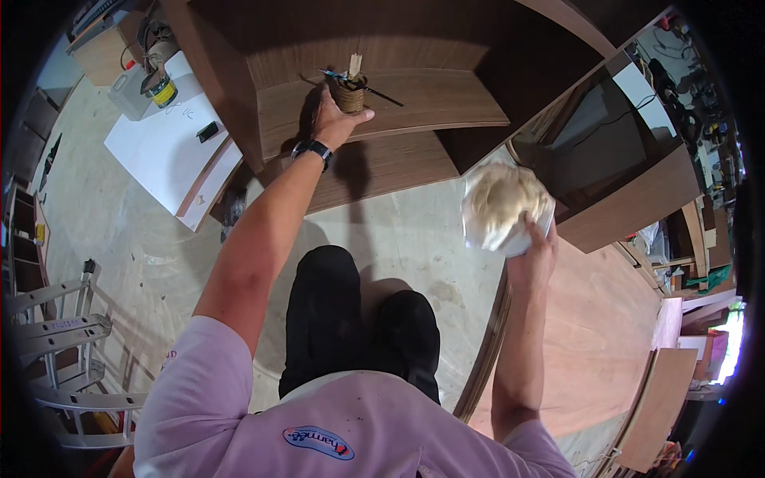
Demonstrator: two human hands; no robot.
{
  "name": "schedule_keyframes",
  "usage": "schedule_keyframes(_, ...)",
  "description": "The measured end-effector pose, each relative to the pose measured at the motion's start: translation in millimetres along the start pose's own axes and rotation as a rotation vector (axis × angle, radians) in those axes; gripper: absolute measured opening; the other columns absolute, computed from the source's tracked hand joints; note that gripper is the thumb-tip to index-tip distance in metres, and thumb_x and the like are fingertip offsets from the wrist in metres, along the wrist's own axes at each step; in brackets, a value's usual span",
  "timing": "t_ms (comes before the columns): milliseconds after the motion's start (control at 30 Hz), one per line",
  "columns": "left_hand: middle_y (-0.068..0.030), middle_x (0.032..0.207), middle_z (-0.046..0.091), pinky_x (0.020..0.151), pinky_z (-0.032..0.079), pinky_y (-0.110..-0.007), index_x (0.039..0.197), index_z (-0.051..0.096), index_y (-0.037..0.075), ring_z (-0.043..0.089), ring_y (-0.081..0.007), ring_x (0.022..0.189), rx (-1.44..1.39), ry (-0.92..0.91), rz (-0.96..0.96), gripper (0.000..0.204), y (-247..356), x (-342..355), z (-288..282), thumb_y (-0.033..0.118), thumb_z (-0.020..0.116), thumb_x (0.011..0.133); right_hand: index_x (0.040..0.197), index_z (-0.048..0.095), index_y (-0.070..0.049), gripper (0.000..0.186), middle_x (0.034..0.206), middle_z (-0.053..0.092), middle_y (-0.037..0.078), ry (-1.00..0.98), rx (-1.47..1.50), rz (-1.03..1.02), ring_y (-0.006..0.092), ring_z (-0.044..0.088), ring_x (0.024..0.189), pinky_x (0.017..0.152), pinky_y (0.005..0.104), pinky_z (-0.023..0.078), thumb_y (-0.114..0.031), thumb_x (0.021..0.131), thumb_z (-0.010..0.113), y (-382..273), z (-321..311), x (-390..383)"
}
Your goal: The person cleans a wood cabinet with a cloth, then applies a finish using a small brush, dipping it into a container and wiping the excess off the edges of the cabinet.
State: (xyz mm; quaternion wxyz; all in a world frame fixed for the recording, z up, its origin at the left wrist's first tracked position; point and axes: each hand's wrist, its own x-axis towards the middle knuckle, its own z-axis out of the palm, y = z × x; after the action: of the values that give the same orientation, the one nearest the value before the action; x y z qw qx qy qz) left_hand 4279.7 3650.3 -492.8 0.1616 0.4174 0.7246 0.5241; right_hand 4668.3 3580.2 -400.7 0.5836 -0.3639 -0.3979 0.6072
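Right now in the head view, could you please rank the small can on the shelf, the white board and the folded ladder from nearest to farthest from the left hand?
From the left hand:
1. Small can, on the wooden shelf, touching the fingers.
2. White board, lying to the left on the floor.
3. Folded ladder, far lower left on the floor.

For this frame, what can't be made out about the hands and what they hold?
Head view only:
- Left hand: its fingers wrap behind the small can, so the grip is hidden.
- Can contents: too small to identify beyond sticks poking out.
- Right hand: the pale wad of cloth covers its fingertips.
- Workshop clutter at the right rim: bent and too small.
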Motion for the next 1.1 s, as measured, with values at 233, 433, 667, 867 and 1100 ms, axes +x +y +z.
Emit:
schedule_keyframes(233,-0.0218,0.139,0.055,0.113,0.038,-0.039,0.143,0.039,-0.006,0.052,-0.0323,0.131,-0.156,-0.081,0.02,0.102,-45.4,38.6,14.3,0.031,0.094,0.065,0.131,0.052,0.007,0.039,0.124,0.063,0.019,-0.205,0.095,0.023,0.0288,0.064,0.113,0.099,0.0398,0.052,0.007,0.092,0.054,30.5,76.6,167.5)
schedule_keyframes(433,-0.0082,0.125,0.065,0.105,0.045,-0.034,0.133,0.051,0.001,0.061,-0.0187,0.116,-0.176,-0.109,-0.031,0.068,-24.9,24.0,25.5,0.01,0.087,0.076,0.118,0.06,0.004,0.028,0.109,0.067,0.016,-0.326,0.086,0.218,0.0261,0.068,0.097,0.086,0.0382,0.057,0.006,0.091,0.057,114.1,96.1,277.7)
schedule_keyframes(667,-0.0097,0.125,0.065,0.103,0.046,-0.035,0.13,0.053,0.002,0.061,-0.0203,0.116,-0.066,-0.054,0.029,0.063,-27.5,24.8,11.8,0.016,0.086,0.078,0.113,0.067,0.007,0.029,0.101,0.07,0.019,-0.114,-0.6,0.259,0.0282,0.072,0.08,0.058,0.0415,0.062,-0.001,0.085,0.064,167.6,106.1,292.7)
schedule_keyframes(867,-0.0103,0.124,0.066,0.103,0.045,-0.036,0.13,0.055,0.003,0.061,-0.0224,0.116,-0.012,-0.019,0.006,0.065,-22.6,21.0,11.0,0.021,0.087,0.077,0.116,0.069,0.001,0.034,0.102,0.071,0.017,-0.114,-0.651,0.191,0.0267,0.072,0.077,0.055,0.0446,0.06,-0.006,0.082,0.068,170.4,110.5,297.4)
schedule_keyframes(1100,-0.0123,0.125,0.066,0.104,0.045,-0.038,0.131,0.054,0.003,0.061,-0.0245,0.118,-0.035,-0.03,-0.015,0.068,-22.1,22.8,16.5,0.023,0.088,0.075,0.122,0.068,-0.005,0.038,0.103,0.069,0.023,-0.008,-1.296,-0.858,0.03,0.067,0.098,0.092,0.0354,0.052,-0.016,0.086,0.067,153.8,111.2,294.4)
